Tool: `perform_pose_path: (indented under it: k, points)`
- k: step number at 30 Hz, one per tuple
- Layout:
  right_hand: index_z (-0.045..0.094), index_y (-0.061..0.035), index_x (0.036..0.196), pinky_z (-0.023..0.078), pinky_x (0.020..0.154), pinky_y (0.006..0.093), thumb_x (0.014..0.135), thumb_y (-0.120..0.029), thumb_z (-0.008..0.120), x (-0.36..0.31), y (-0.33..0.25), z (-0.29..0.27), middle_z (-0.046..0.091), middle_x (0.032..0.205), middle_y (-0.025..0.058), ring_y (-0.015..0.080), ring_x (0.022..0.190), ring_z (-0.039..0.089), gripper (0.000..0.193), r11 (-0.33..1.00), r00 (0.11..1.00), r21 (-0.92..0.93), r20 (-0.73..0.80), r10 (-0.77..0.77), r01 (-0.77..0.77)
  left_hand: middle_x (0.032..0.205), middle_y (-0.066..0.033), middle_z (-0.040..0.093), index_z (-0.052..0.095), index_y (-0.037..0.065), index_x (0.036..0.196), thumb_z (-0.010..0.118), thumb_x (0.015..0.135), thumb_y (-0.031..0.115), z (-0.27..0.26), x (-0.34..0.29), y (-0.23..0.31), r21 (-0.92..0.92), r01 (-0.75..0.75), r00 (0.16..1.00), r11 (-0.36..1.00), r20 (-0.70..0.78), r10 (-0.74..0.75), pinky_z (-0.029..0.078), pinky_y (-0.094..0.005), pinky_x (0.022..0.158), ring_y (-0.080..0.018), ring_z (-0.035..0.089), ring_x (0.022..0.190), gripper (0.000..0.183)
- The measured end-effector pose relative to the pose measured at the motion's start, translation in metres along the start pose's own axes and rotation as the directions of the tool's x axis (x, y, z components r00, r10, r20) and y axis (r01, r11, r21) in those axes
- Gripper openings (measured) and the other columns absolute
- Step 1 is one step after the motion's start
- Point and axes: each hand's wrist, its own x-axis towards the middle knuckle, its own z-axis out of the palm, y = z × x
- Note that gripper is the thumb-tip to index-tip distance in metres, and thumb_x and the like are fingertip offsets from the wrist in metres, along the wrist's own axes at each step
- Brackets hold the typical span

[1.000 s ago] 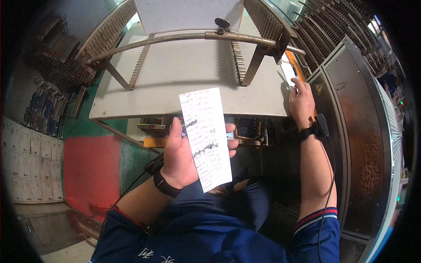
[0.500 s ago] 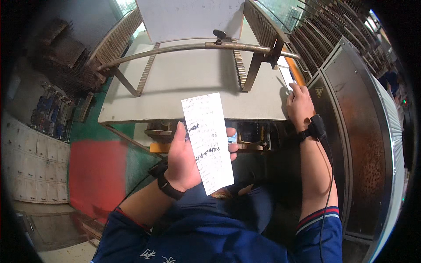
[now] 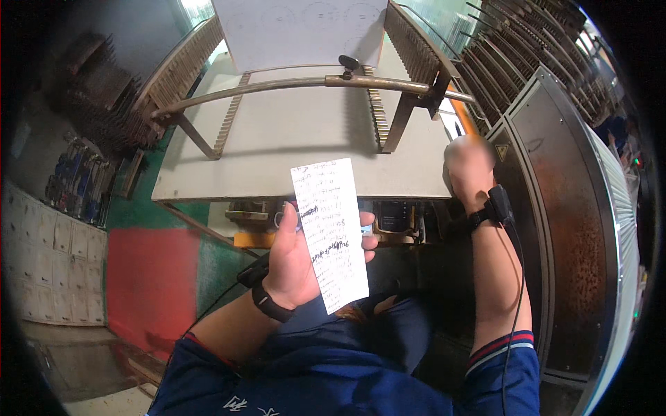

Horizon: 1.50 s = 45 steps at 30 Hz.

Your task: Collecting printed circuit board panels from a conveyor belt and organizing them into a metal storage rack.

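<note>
My left hand [image 3: 288, 267] holds a long narrow slip of white paper [image 3: 336, 236] covered in handwriting, some of it heavily scribbled over. The thumb stands up on the left of the slip, and fingertips show past its right edge. At the right edge of the white tabletop [image 3: 305, 166] is my right hand [image 3: 472, 166], its fingers blurred. Just beyond those fingers lies a white sheet [image 3: 449, 122], and a thin dark tip, perhaps of a pen [image 3: 458, 130], shows there. Whether the right hand grips anything cannot be made out.
A metal rack with toothed sides [image 3: 416, 52] and a curved crossbar [image 3: 291, 84] stands on the table. Behind it rises a white panel [image 3: 298, 35]. A metal cabinet [image 3: 576, 229] is close on my right. Below the tabletop is a shelf with a dark device [image 3: 394, 216].
The paper slip has shifted slightly down in view with my left hand. My right hand has turned and drawn in a little at the table's right edge, and its fingers are now blurred.
</note>
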Motion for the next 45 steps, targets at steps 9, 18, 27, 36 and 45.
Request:
perform_pose_path:
  k: [9, 18, 27, 36, 45]
  points:
    - [0.071, -0.0081, 0.113, 0.05, 0.095, 0.0455, 0.092, -0.018, 0.057, 0.0, -0.002, -0.001, 0.065, 0.11, 0.0191, 0.0376, 0.108, 0.061, 0.027, 1.0, 0.999, 0.005, 0.036, 0.02, -0.021, 0.146, -0.0278, 0.047, 0.029, 0.007, 0.156, 0.028, 0.094, 0.079, -0.003, -0.012, 0.003, -0.082, -0.03, 0.999, 0.996, 0.039, 0.033, 0.046, -0.0611, 0.104, -0.0451, 0.059, 0.121, 0.095]
    - [0.072, -0.0072, 0.109, 0.05, 0.095, 0.045, 0.09, -0.017, 0.057, 0.001, 0.0, 0.001, 0.066, 0.109, 0.0195, 0.037, 0.106, 0.062, 0.026, 0.997, 0.998, 0.046, 0.002, 0.06, -0.06, 0.146, -0.0279, 0.047, 0.029, 0.007, 0.156, 0.029, 0.094, 0.079, 0.0, -0.009, 0.005, -0.039, -0.019, 1.0, 0.999, 0.021, 0.02, 0.047, -0.0607, 0.103, -0.0451, 0.06, 0.119, 0.095]
    - [0.071, -0.0072, 0.111, 0.049, 0.096, 0.0449, 0.089, -0.017, 0.059, 0.0, -0.002, -0.001, 0.066, 0.111, 0.0195, 0.0379, 0.107, 0.061, 0.027, 0.997, 0.998, 0.035, 0.0, 0.064, -0.064, 0.145, -0.028, 0.047, 0.029, 0.007, 0.156, 0.03, 0.094, 0.079, -0.005, 0.003, 0.003, -0.054, 0.001, 0.999, 0.999, 0.046, 0.002, 0.046, -0.0607, 0.104, -0.0459, 0.058, 0.12, 0.095]
    - [0.07, -0.0093, 0.117, 0.049, 0.097, 0.0449, 0.09, -0.015, 0.059, 0.002, -0.002, 0.002, 0.065, 0.112, 0.0182, 0.0379, 0.108, 0.061, 0.03, 0.997, 0.996, 0.015, 0.026, 0.081, -0.082, 0.145, -0.0274, 0.047, 0.03, 0.008, 0.156, 0.031, 0.093, 0.079, -0.009, 0.001, 0.003, -0.077, -0.014, 0.999, 0.997, 0.048, 0.017, 0.046, -0.0611, 0.104, -0.0456, 0.058, 0.12, 0.095]
    - [0.069, -0.008, 0.118, 0.049, 0.098, 0.0447, 0.09, -0.017, 0.058, 0.001, 0.001, 0.002, 0.065, 0.116, 0.0192, 0.0372, 0.109, 0.061, 0.032, 0.999, 0.998, -0.003, 0.033, 0.051, -0.051, 0.146, -0.027, 0.047, 0.03, 0.008, 0.156, 0.03, 0.093, 0.079, -0.01, 0.001, 0.004, -0.062, 0.007, 1.0, 0.998, 0.025, -0.006, 0.046, -0.0612, 0.104, -0.0455, 0.058, 0.121, 0.095]
